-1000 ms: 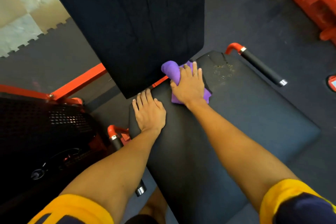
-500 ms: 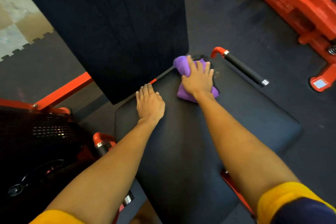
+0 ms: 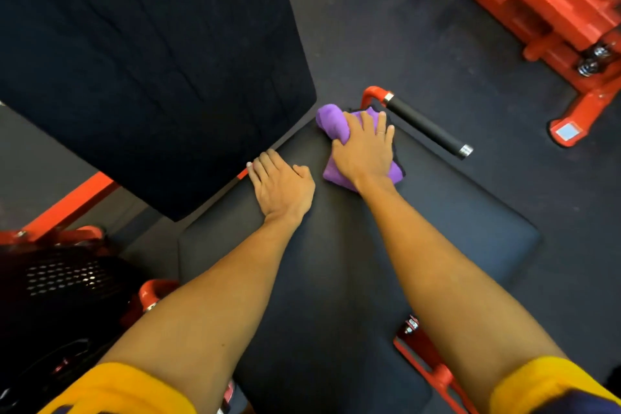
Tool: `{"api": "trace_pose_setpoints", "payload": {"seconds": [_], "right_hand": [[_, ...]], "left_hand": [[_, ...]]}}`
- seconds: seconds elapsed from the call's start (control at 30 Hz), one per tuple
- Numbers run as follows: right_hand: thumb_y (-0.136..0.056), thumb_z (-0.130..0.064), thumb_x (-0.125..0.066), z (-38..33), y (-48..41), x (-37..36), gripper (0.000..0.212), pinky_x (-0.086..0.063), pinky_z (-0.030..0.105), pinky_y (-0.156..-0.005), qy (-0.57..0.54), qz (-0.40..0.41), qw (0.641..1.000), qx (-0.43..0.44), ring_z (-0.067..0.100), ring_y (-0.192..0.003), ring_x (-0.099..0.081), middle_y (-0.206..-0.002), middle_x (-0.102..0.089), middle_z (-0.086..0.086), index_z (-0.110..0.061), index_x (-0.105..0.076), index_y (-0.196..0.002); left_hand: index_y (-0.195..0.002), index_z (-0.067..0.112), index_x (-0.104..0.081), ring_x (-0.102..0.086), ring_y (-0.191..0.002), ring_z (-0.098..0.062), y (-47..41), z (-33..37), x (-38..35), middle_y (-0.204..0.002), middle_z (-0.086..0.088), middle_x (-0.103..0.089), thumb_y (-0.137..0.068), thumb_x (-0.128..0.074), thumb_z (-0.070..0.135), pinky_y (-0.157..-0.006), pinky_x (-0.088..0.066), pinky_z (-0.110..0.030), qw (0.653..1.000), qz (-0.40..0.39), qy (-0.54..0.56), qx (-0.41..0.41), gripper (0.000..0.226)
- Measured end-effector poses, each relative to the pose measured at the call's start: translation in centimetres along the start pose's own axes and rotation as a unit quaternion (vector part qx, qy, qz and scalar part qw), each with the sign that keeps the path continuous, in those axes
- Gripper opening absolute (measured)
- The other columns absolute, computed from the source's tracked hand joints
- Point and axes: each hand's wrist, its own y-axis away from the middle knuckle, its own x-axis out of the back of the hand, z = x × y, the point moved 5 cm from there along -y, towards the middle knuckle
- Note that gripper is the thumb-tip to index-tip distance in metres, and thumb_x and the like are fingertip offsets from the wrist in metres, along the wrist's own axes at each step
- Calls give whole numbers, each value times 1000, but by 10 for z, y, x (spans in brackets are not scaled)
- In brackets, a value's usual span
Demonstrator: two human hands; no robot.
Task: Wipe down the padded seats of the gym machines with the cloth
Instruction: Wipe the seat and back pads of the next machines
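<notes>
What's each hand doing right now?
Left hand: open, flat on the seat, holding nothing.
Right hand: open, fingers spread, pressing the cloth onto the seat.

Purple cloth [image 3: 331, 123], crumpled, one end rolled into a thick bulge, lay pressed flat under the right hand [image 3: 364, 151] at the far corner of the padded seat [image 3: 336, 262], which was black, smooth, matte, broad, roughly rectangular with rounded corners
</notes>
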Motion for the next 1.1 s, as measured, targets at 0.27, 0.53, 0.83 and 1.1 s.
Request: {"api": "trace_pose_setpoints", "payload": {"seconds": [0.27, 0.53, 0.83, 1.1], "right_hand": [[-97, -45, -49, 35, 49, 6, 62, -7, 50, -128, 17, 4, 998, 63, 33, -157, -12, -167, -27, 5, -25, -39, -155], [-82, -67, -35, -10, -74, 0, 65, -29, 49, -113, 80, -50, 993, 74, 33, -123, -48, -124, -62, 7, -23, -62, -122], [-88, -73, -49, -21, -90, -6, 65, -37, 45, -109, 70, -124, 921, 362, 28, -125, -55, -131, -63, 1, -27, -62, -132], [-87, -84, -30, -31, -89, -9, 79, -38, 46, -103, 121, -64, 944, 300, 31, -106, -59, -111, -69, 8, -18, -68, -110]], "left_hand": [[-146, 1, -43, -43, -138, -34, -3, -1, -4, -146, -19, -51, -86, -37, 36, -124, -20, -50, 999, 31, -31, -13, 70], [-143, 3, -47, -47, -133, -31, -4, 4, -1, -141, -15, -55, -83, -43, 33, -122, -25, -49, 998, 47, -46, -7, 67], [-144, 7, -48, -47, -134, -30, -5, 4, -2, -142, -11, -55, -83, -45, 33, -121, -26, -49, 998, 37, -52, 5, 67], [-148, 9, -44, -44, -136, -29, -4, 3, -5, -144, -10, -52, -84, -42, 36, -122, -24, -48, 998, 24, -60, 13, 69]]}}
